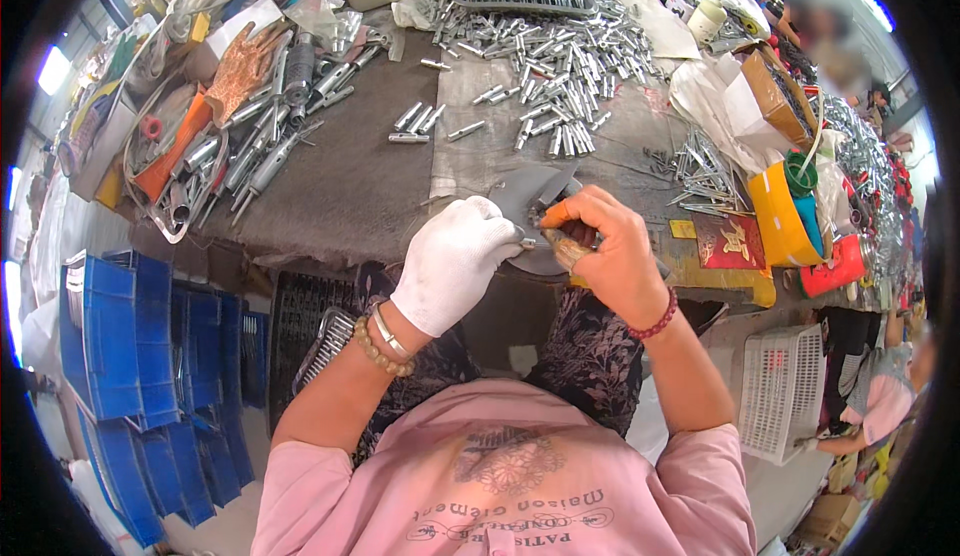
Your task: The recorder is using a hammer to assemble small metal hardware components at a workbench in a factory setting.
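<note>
My left hand (455, 256), in a white knit glove, pinches a small metal cylinder (527, 243) near the table's front edge. Close beside it, my right hand (605, 251) is bare apart from orange covering on some fingertips. Its thumb and fingers are pressed together, and what lies between them is too small to make out. Behind and under both hands sits a grey metal fixture (518, 192), partly hidden. Farther back, loose metal cylinders (465, 131) lie near a large heap of similar shiny cylinders (560, 66).
A dark tray (522, 6) of cylinders stands at the back. Hand tools (270, 156) and an orange patterned glove (240, 71) lie left. Thin metal pins (705, 176) and a yellow container (785, 214) are right. Blue bins (125, 331) and a white basket (782, 391) flank me below.
</note>
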Motion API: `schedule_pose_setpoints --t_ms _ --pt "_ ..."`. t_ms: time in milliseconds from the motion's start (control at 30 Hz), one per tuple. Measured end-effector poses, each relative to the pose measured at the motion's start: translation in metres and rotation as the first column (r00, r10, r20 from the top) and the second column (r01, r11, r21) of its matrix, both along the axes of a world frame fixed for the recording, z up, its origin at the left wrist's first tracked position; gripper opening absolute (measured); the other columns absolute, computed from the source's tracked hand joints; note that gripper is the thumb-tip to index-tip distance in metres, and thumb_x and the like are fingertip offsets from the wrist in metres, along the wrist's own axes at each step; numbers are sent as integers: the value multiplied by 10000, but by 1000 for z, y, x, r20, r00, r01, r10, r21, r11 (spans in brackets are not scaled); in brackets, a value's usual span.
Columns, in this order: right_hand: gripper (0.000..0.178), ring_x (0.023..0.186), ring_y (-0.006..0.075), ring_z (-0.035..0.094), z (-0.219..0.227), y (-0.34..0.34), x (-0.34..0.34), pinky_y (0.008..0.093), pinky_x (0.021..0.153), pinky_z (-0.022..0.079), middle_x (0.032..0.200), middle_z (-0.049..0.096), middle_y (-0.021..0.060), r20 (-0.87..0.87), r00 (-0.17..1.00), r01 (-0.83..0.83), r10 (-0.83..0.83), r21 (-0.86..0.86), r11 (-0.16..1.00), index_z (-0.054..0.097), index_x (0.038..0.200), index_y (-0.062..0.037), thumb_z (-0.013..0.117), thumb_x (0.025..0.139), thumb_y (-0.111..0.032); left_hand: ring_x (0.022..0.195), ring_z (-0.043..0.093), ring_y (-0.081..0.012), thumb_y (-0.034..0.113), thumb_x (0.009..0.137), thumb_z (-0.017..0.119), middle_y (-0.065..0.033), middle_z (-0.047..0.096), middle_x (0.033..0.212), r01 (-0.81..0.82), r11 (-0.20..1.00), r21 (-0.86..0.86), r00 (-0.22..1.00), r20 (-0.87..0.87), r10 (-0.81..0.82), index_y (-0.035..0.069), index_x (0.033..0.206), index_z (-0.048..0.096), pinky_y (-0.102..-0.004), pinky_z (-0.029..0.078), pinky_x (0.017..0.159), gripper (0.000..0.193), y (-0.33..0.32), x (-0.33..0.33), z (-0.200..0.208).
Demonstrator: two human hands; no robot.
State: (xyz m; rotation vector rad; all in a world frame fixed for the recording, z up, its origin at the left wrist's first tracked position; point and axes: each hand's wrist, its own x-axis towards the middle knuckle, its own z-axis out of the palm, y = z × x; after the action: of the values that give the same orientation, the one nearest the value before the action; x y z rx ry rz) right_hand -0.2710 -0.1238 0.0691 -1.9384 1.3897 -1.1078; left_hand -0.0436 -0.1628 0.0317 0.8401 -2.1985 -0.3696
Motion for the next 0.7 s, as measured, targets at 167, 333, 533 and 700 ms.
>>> schedule_pose_setpoints --t_ms 167,333,533,700 --pt "303 835 207 720 -10 17 14 317 749 567 1010 738 118 6 993 116 -116 0 993 764 1076 -17 743 795 95 959 686 -308 99 841 830 -81 680 977 8 1000 -3 1000 10 -8 103 985 756 -417 568 839 162 -2 0 -5" --pt "336 951 325 709 -19 14 16 403 859 569 1013 731 110 -37 993 110 -114 -104 988 777 1066 -40 742 756 88 964 682 -309 104 839 831 -83 676 975 3 1000 3 1000 0 -3 104 981 753 -418 564 844 163 -2 1 -6" --pt "342 1066 339 649 -33 8 16 445 966 491 1088 705 91 -194 971 78 -141 -298 951 776 1055 -71 731 742 58 966 679 -324 89 835 834 -90 671 971 -1 999 47 1000 -24 2 95 983 747 -426 558 844 172 1 1 -2" --pt "316 1074 346 639 -34 13 11 452 971 474 1114 696 98 -239 961 70 -140 -280 957 749 1049 -59 722 752 45 966 676 -330 89 829 837 -96 668 974 7 998 60 996 -86 -2 93 980 743 -431 553 840 178 1 1 -4"
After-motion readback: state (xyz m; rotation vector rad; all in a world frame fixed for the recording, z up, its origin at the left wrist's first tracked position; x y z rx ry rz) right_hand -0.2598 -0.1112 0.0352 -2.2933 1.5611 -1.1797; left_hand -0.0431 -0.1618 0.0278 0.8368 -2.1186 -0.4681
